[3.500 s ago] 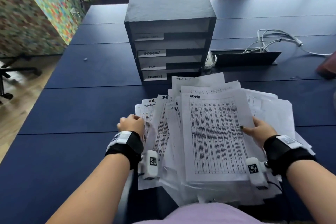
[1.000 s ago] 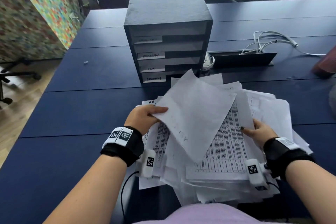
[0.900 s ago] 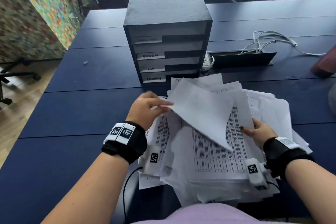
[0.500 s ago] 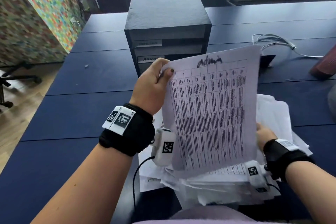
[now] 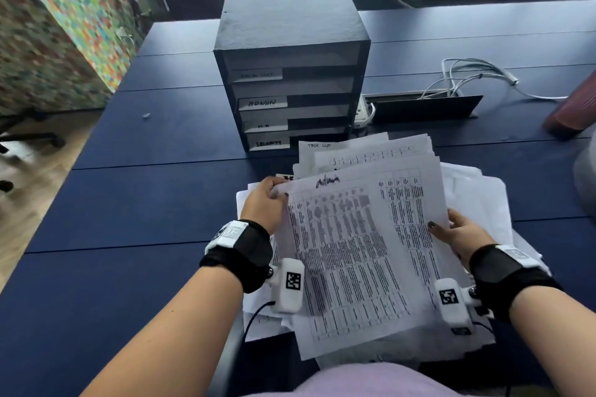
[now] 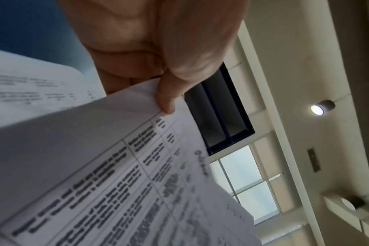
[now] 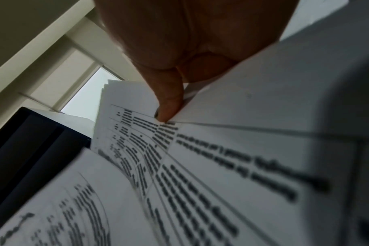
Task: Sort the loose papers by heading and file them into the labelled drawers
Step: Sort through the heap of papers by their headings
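Surface: a dark blue table point(image 5: 154, 203) built of long panels with visible seams. Wood flooring shows at its left, beside a partition point(image 5: 54, 29) covered in a multicoloured pattern. Purple and green chairs stand behind the far edge. White cables point(image 5: 474, 74) run into a cable slot on the right.

A black drawer unit point(image 5: 292, 71) stands upright at mid-table with four open-fronted compartments. Labels: the second reads ADMIN point(image 5: 262, 102); the top, third and bottom ones are too faint to read with certainty.

The pile of loose papers point(image 5: 467, 200) lies just in front of the unit, against the near table edge.

The left hand point(image 5: 264, 205) pinches the upper left corner of a sheet headed "admin" point(image 5: 348, 255), thumb on top, fingers beneath. The sheet sits tilted over the pile. The right hand point(image 5: 458, 234) grips the pile's right edge, thumb pressed on a printed page, remaining fingers hidden under the paper.

Both wrist views are blurred; printed text there is illegible. A reddish object point(image 5: 574, 106) is cut off at the right edge.
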A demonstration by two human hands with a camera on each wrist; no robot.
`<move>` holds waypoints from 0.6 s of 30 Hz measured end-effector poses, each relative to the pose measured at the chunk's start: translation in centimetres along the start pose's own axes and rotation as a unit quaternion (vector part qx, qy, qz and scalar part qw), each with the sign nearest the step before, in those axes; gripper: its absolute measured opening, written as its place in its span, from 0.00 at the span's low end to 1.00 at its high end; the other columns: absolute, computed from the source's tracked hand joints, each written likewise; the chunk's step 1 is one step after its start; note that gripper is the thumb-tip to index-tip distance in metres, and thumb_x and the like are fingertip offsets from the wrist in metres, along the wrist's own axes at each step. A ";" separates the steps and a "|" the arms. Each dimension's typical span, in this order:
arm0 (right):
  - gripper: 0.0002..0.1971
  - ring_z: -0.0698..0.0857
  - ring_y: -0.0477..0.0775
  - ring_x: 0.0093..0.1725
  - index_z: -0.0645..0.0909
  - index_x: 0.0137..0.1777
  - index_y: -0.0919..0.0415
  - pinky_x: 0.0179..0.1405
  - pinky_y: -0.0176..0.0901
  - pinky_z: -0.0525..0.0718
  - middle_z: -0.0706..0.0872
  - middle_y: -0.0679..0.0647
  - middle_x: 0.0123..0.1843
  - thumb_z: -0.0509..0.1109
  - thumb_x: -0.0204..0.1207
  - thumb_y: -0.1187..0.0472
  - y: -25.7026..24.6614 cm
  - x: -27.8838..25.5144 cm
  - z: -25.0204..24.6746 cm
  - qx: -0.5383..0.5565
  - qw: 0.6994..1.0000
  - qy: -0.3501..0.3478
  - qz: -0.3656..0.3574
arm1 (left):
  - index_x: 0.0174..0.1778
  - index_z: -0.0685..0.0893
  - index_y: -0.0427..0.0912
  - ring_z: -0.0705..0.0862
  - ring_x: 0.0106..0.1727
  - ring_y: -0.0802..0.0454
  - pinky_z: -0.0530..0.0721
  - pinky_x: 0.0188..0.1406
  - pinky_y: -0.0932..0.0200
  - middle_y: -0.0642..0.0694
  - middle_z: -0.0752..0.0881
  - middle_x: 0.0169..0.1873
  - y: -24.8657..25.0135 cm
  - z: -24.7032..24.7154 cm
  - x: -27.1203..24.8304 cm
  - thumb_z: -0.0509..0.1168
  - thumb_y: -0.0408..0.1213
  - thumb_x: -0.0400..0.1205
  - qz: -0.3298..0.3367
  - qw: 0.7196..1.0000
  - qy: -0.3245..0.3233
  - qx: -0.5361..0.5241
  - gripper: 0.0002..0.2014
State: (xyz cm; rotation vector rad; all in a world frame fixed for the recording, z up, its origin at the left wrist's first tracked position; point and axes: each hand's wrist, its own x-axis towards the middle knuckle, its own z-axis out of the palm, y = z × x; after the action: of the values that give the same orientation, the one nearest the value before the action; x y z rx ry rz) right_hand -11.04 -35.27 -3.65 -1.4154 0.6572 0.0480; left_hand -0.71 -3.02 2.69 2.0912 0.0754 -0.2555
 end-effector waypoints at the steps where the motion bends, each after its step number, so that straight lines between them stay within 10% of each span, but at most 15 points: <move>1: 0.16 0.86 0.47 0.25 0.77 0.59 0.62 0.23 0.41 0.86 0.90 0.49 0.29 0.72 0.71 0.70 -0.5 -0.5 0.3 0.024 1.000 -0.017 -0.002 | 0.56 0.82 0.42 0.80 0.46 0.51 0.74 0.43 0.64 0.49 0.84 0.45 0.0 0.1 0.0 0.58 0.31 0.82 0.002 1.000 0.004 -0.012 0.10; 5: 0.48 0.88 0.52 0.28 0.82 0.49 0.59 0.28 0.47 0.88 0.91 0.54 0.34 0.88 0.22 0.43 -1.5 -1.2 1.3 0.015 0.999 -0.040 -0.007 | 0.51 0.82 0.42 0.80 0.42 0.55 0.76 0.36 0.68 0.51 0.83 0.43 0.0 1.0 0.3 0.60 0.29 0.82 0.001 0.997 0.038 -0.065 0.08; 8: 0.47 0.88 0.53 0.30 0.83 0.51 0.60 0.32 0.48 0.88 0.91 0.54 0.35 0.88 0.25 0.46 -1.9 -1.4 2.3 0.008 0.997 -0.069 -0.018 | 0.45 0.83 0.42 0.79 0.36 0.58 0.73 0.29 0.79 0.51 0.82 0.43 0.1 1.6 0.6 0.63 0.29 0.79 -0.020 0.990 0.105 -0.092 0.06; 11: 0.29 0.88 0.52 0.30 0.81 0.57 0.66 0.31 0.46 0.88 0.91 0.54 0.34 0.84 0.55 0.63 -2.2 -1.8 3.1 0.018 0.996 -0.080 -0.025 | 0.43 0.85 0.42 0.82 0.43 0.52 0.77 0.40 0.66 0.49 0.80 0.46 -0.3 2.3 1.0 0.66 0.32 0.77 -0.033 0.984 0.138 -0.111 0.04; 18: 0.43 0.89 0.54 0.33 0.86 0.48 0.59 0.33 0.46 0.89 0.91 0.56 0.38 0.89 0.26 0.45 -2.2 -2.4 4.0 0.033 0.992 -0.118 -0.023 | 0.57 0.70 0.52 0.85 0.49 0.46 0.84 0.54 0.50 0.44 0.82 0.54 -1.5 2.7 0.8 0.75 0.38 0.70 -0.151 0.938 0.108 -0.294 0.25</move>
State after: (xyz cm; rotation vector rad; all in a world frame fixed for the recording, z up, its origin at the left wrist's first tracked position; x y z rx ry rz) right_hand -10.52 -31.14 -0.58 -1.3358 0.4257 0.1535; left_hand -0.58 -4.55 -0.08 1.4946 0.5438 -0.1597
